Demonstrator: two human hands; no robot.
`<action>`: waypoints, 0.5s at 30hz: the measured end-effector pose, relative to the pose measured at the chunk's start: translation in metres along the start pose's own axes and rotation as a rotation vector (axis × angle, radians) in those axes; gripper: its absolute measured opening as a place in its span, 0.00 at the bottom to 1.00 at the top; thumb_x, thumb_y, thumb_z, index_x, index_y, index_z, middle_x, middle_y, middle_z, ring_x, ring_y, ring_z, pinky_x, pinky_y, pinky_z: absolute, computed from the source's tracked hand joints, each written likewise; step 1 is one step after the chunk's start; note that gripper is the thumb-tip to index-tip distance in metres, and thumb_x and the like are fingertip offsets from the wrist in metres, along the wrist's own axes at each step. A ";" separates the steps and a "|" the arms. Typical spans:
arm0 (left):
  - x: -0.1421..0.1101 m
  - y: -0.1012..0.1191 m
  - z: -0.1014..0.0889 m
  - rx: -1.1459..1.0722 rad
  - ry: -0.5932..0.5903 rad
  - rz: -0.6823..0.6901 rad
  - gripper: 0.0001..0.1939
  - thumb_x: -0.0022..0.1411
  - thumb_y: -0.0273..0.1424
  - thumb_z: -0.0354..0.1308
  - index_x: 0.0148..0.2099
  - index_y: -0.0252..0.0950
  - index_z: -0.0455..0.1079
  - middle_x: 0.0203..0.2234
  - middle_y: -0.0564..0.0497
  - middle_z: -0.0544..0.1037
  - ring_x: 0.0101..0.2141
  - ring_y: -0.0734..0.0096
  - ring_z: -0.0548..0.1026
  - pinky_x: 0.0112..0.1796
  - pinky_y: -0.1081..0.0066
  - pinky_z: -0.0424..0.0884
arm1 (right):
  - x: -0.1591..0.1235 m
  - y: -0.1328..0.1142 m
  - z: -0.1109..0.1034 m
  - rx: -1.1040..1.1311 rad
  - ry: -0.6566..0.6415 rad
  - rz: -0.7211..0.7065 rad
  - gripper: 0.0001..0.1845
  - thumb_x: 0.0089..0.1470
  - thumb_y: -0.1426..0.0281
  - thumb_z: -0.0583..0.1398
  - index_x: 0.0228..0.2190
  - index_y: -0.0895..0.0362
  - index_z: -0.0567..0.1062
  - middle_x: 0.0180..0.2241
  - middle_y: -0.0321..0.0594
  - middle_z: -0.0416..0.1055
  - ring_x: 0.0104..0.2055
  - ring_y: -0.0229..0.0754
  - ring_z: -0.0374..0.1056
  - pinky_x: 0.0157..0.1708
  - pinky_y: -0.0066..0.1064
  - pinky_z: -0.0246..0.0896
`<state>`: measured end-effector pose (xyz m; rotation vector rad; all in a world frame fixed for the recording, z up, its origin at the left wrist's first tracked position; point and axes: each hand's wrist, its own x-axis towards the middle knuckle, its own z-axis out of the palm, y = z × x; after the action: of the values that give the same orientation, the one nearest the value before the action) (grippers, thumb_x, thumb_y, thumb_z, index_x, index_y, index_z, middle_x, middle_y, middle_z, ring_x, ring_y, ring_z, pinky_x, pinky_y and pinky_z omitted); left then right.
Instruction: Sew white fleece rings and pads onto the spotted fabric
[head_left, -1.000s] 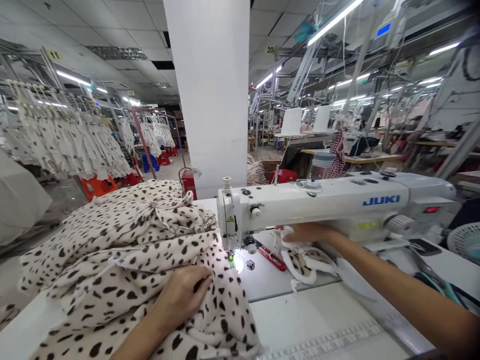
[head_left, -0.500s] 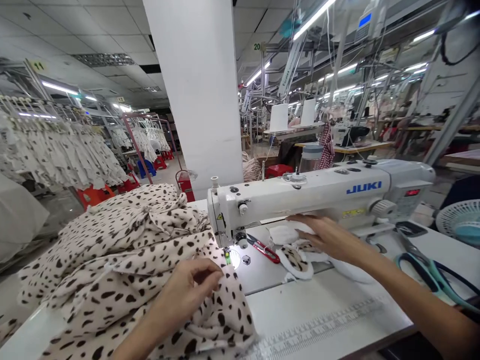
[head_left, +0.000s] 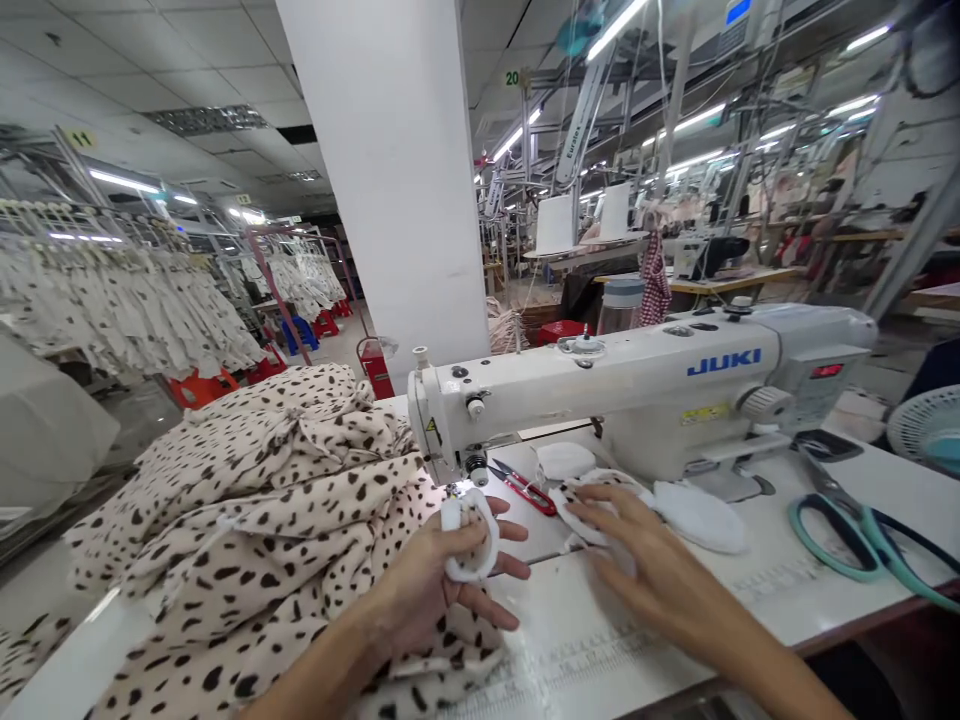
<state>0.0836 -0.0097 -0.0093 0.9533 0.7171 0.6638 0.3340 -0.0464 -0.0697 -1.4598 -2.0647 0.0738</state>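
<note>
Your left hand [head_left: 427,585] curls its fingers around a small white-edged spotted piece [head_left: 471,540], just below the needle. Your right hand [head_left: 649,565] lies open, fingers spread on a second spotted piece [head_left: 596,520] on the table [head_left: 817,600]. Around them sit a white pad [head_left: 697,515], red thread snips [head_left: 529,492], teal-handled scissors [head_left: 832,535] and a heaped spotted fabric [head_left: 255,500]. Beyond stands the Juki sewing machine [head_left: 600,390].

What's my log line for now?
left hand: white-edged spotted fabric piece | right hand: white-trimmed spotted fabric piece | white JUKI sewing machine
</note>
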 end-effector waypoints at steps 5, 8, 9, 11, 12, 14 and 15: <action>-0.002 0.004 -0.035 -0.111 -0.153 -0.009 0.22 0.50 0.18 0.60 0.49 0.31 0.67 0.38 0.42 0.77 0.34 0.60 0.79 0.31 0.63 0.79 | 0.017 0.046 0.010 -0.175 0.047 0.049 0.23 0.53 0.64 0.52 0.48 0.53 0.74 0.48 0.49 0.74 0.47 0.58 0.72 0.40 0.51 0.72; 0.000 -0.005 -0.042 -0.168 -0.224 -0.007 0.21 0.53 0.21 0.62 0.50 0.33 0.67 0.40 0.41 0.76 0.38 0.54 0.80 0.34 0.58 0.79 | 0.019 0.049 0.018 -0.256 0.065 0.052 0.22 0.51 0.65 0.50 0.45 0.50 0.75 0.44 0.47 0.76 0.43 0.59 0.74 0.33 0.49 0.73; 0.001 -0.008 -0.044 -0.188 -0.241 -0.009 0.19 0.56 0.26 0.62 0.51 0.33 0.68 0.41 0.41 0.76 0.39 0.53 0.79 0.35 0.57 0.78 | 0.019 0.048 0.018 -0.249 0.071 0.050 0.22 0.52 0.63 0.49 0.44 0.48 0.76 0.43 0.47 0.76 0.43 0.59 0.74 0.31 0.49 0.73; 0.001 -0.011 -0.046 -0.234 -0.254 -0.018 0.18 0.62 0.36 0.59 0.51 0.31 0.68 0.42 0.39 0.76 0.40 0.51 0.79 0.36 0.57 0.78 | 0.019 0.045 0.013 -0.191 0.079 0.047 0.19 0.54 0.60 0.50 0.42 0.44 0.76 0.42 0.44 0.77 0.42 0.58 0.74 0.29 0.47 0.73; 0.001 -0.013 -0.047 -0.255 -0.249 -0.026 0.20 0.64 0.40 0.57 0.51 0.30 0.69 0.42 0.38 0.76 0.40 0.51 0.79 0.36 0.57 0.78 | 0.020 0.044 0.008 -0.166 0.090 0.062 0.17 0.55 0.59 0.50 0.40 0.43 0.76 0.41 0.44 0.77 0.39 0.57 0.75 0.28 0.46 0.72; 0.001 -0.015 -0.047 -0.273 -0.213 -0.042 0.21 0.66 0.42 0.55 0.50 0.29 0.70 0.41 0.37 0.77 0.39 0.53 0.80 0.36 0.60 0.77 | 0.025 0.041 -0.004 -0.172 0.134 0.130 0.17 0.57 0.58 0.49 0.39 0.45 0.75 0.35 0.46 0.78 0.32 0.56 0.75 0.27 0.45 0.71; 0.001 -0.016 -0.047 -0.270 -0.183 -0.048 0.20 0.66 0.41 0.54 0.48 0.28 0.71 0.41 0.37 0.77 0.38 0.54 0.80 0.36 0.60 0.78 | 0.030 0.040 -0.010 -0.200 0.162 0.166 0.18 0.58 0.58 0.48 0.39 0.47 0.75 0.34 0.47 0.78 0.30 0.56 0.75 0.29 0.45 0.71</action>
<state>0.0504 0.0073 -0.0424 0.7344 0.4733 0.6049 0.3661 -0.0077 -0.0635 -1.6973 -1.8612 -0.1844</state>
